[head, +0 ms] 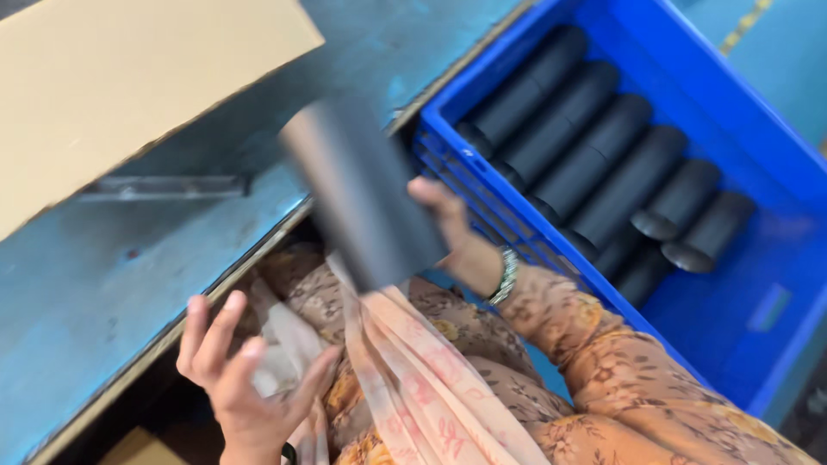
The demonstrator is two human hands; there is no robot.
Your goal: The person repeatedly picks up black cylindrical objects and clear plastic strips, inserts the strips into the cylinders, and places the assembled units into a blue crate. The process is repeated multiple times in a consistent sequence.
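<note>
My right hand point(452, 231) grips a dark grey cylinder point(357, 185), blurred by motion, held tilted over the edge of the blue-grey table point(86, 275). My left hand point(245, 383) hovers open near my lap at the lower left, fingers spread, holding nothing. To the right a blue plastic crate point(758, 138) holds several similar black cylinders point(594, 151) lying side by side.
A flat piece of brown cardboard point(129, 77) lies on the table at the upper left. A metal strip point(164, 185) sits on the table surface. My patterned sleeve and a pale scarf point(413, 370) fill the lower middle.
</note>
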